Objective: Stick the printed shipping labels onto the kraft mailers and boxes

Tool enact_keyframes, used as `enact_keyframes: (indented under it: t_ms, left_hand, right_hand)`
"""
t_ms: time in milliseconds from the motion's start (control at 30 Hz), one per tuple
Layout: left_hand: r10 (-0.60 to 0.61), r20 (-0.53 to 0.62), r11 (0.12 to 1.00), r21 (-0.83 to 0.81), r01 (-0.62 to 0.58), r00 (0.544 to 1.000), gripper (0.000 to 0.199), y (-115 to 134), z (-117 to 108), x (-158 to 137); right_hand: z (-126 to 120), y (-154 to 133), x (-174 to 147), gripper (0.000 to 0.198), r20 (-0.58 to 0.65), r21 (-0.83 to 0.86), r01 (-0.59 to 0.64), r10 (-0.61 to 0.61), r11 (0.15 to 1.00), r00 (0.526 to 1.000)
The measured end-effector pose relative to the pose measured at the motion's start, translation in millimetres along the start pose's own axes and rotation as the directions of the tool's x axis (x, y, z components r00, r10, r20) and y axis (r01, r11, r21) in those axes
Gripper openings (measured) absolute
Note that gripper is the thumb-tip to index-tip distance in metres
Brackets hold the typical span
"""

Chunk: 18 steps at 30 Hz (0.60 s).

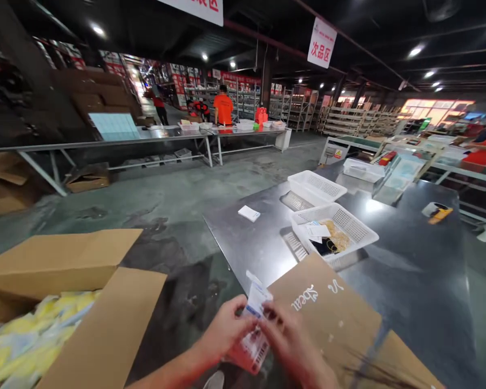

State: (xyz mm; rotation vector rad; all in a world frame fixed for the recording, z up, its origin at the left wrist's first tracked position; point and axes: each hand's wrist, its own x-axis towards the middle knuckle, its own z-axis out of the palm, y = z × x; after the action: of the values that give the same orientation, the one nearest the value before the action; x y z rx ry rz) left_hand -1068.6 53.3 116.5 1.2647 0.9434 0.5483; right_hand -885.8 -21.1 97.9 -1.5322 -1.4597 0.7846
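Held between both hands low in the view, over the near corner of the steel table (409, 281): a small flat packet (254, 319), glossy, white at the top and red below, with a barcode label facing up. Pinched at its left edge by the left hand (227, 329), fingers curled narrow around it; met from the right by the right hand (294, 343), blurred, fingertips closed on the packet's upper part. Hard to read any print on the packet. Lay just to the right, touching the table edge, a brown cardboard sheet (332, 313) with white lettering, matte and creased, its lower end cut off by the frame. Stood at left an open carton (76, 302), flaps spread wide, filled with soft yellow and pale wrapped items (28, 335), partly out of frame. Sat farther along the smooth, reflective tabletop a white perforated plastic basket (358, 229) with papers and dark and tan things inside, too small to name; beyond it a second, empty-looking basket (318, 186) and a small white card (249, 213). Open bare metal between card and hands; dark concrete floor left of the table edge. Seen far off at another bench, a person in an orange shirt (223, 108).
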Motion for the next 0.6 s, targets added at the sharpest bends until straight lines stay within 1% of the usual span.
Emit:
enact_keyframes:
  t_ms: [33,67,100,133,167,200,233,267,300,367,400,467,500,533,600]
  left_hand:
    - [0.008,-0.018,1.0,0.012,-0.008,1.0,0.029,1.7,-1.1,-1.0]
    - [-0.009,-0.007,1.0,0.011,0.009,1.0,0.032,2.0,-2.0,-1.6]
    - [-0.048,0.037,0.999,0.0,0.048,0.998,0.04,1.0,-2.5,-1.4]
    - [-0.091,0.106,0.996,0.0,0.091,0.99,0.049,-1.3,-2.5,-0.4]
    - [-0.124,0.174,0.992,0.023,0.122,0.977,0.053,-4.5,-1.7,1.7]
    - [-0.149,0.229,0.988,0.064,0.137,0.962,0.051,-8.4,0.1,5.0]
    - [-0.159,0.26,0.985,0.113,0.134,0.952,0.042,-12.7,3.1,9.4]
    - [-0.157,0.263,0.98,0.162,0.117,0.952,0.029,-17.3,7.3,14.9]
    - [-0.156,0.255,0.973,0.204,0.104,0.954,0.023,-22.0,12.5,21.2]
    - [-0.19,0.236,0.958,0.259,0.127,0.953,0.032,-31.8,23.8,34.1]
    - [-0.22,0.23,0.947,0.285,0.15,0.948,0.039,-37.4,28.5,39.8]
    - [-0.278,0.21,0.916,0.352,0.193,0.937,0.046,-52.6,31.6,47.3]
    - [-0.304,0.214,0.901,0.382,0.207,0.928,0.047,-62.8,28.8,48.3]
    - [-0.327,0.221,0.887,0.408,0.218,0.919,0.047,-74.7,22.7,47.3]
    - [-0.38,0.269,0.868,0.434,0.24,0.885,0.045,-101.1,1.1,40.3]
  right_hand:
    - [11.6,1.0,-9.2,0.038,0.084,0.038,-0.04,0.037,0.998,0.996]
    - [21.6,4.3,-18.0,0.043,0.121,0.087,-0.093,0.082,0.992,0.989]
    - [29.5,9.4,-26.3,0.047,0.121,0.137,-0.144,0.128,0.98,0.984]
    - [35.2,15.3,-34.1,0.05,0.104,0.182,-0.181,0.164,0.967,0.981]
    - [38.9,21.4,-41.5,0.051,0.082,0.211,-0.202,0.189,0.956,0.979]
    - [40.8,26.9,-48.4,0.05,0.058,0.214,-0.213,0.206,0.953,0.977]
    - [41.2,31.3,-54.7,0.049,0.033,0.192,-0.219,0.216,0.957,0.976]
    - [40.1,34.6,-59.7,0.047,-0.001,0.153,-0.224,0.227,0.962,0.974]
    - [37.5,37.2,-63.1,0.045,-0.038,0.108,-0.235,0.24,0.966,0.97]
    - [26.7,42.6,-63.4,0.044,-0.153,0.045,-0.294,0.297,0.955,0.942]
    - [17.7,46.7,-60.1,0.044,-0.229,0.029,-0.332,0.33,0.943,0.916]
    - [-7.6,58.9,-48.5,0.044,-0.39,-0.04,-0.417,0.37,0.908,0.843]
    - [-22.9,66.3,-41.8,0.043,-0.458,-0.107,-0.455,0.363,0.884,0.812]
    - [-38.6,73.7,-35.4,0.04,-0.502,-0.2,-0.494,0.345,0.846,0.793]
    - [-66.0,85.0,-26.3,0.037,-0.514,-0.399,-0.542,0.308,0.74,0.8]
